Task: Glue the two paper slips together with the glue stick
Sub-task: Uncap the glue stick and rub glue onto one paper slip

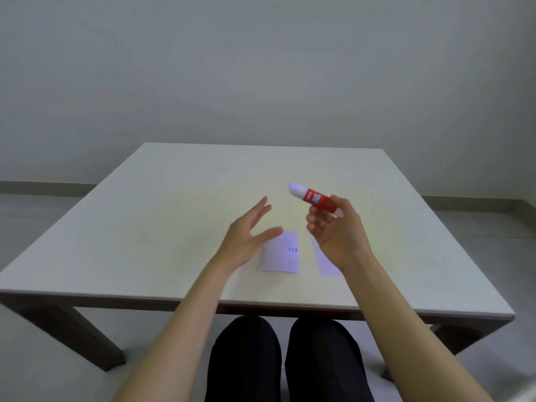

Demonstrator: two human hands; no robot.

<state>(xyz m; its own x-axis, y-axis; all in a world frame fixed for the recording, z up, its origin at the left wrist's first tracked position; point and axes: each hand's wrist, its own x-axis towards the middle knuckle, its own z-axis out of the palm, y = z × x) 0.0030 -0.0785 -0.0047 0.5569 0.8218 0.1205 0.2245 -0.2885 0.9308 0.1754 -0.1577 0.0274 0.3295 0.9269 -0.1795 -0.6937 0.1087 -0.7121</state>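
My right hand (338, 230) holds a red glue stick (314, 198) with a white cap in the air above the table, cap end pointing up and to the left. My left hand (249, 233) hovers open beside it, fingers spread, holding nothing. Two white paper slips lie flat on the table below. The left slip (282, 253) has small blue marks and its left edge is partly covered by my left hand. The right slip (326, 261) is mostly hidden behind my right hand and wrist. The slips lie apart with a gap between them.
The white square table (174, 213) has dark legs and stands near a plain wall. Its front edge runs just above my knees in dark trousers (287, 361). Grey floor surrounds it.
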